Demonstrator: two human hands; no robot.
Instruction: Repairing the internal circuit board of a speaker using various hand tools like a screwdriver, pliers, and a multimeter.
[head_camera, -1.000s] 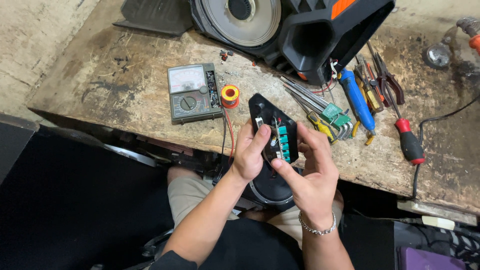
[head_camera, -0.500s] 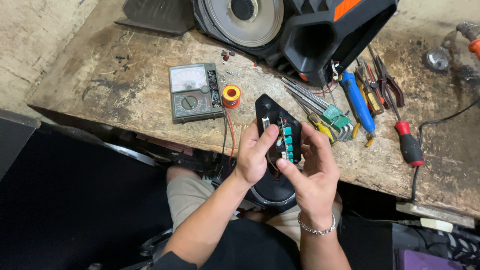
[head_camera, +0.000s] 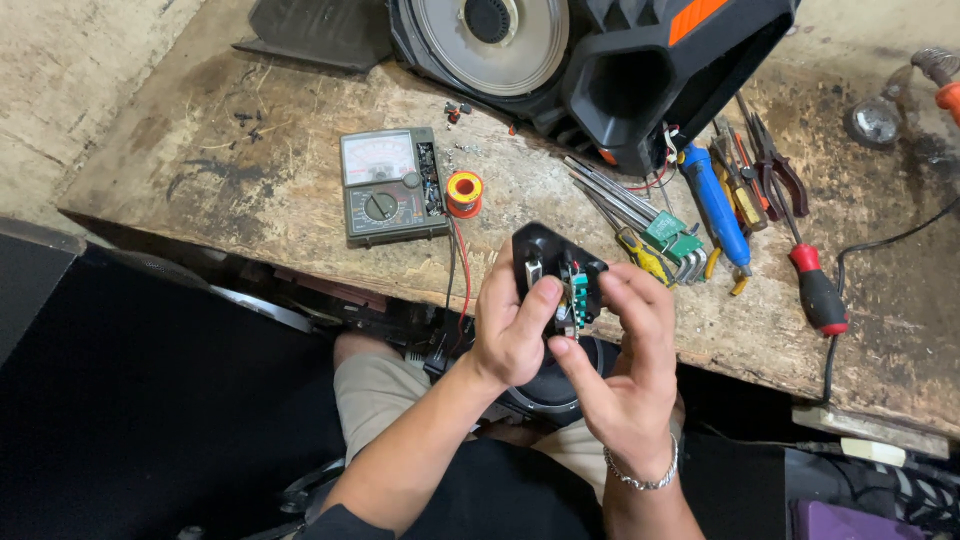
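Black plastic panel (head_camera: 545, 262) with a small green circuit board sits over the workbench's (head_camera: 250, 190) near edge, gripped by both hands: left hand (head_camera: 512, 325) and right hand (head_camera: 625, 365) closed around it.

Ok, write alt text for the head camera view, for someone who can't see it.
Both hands, left hand and right hand, hold up a small black plastic panel with a teal circuit board over the edge of a worn wooden workbench. On the bench lie a grey analogue multimeter, an orange solder spool, a blue-handled screwdriver among other tools, and a black speaker cabinet.
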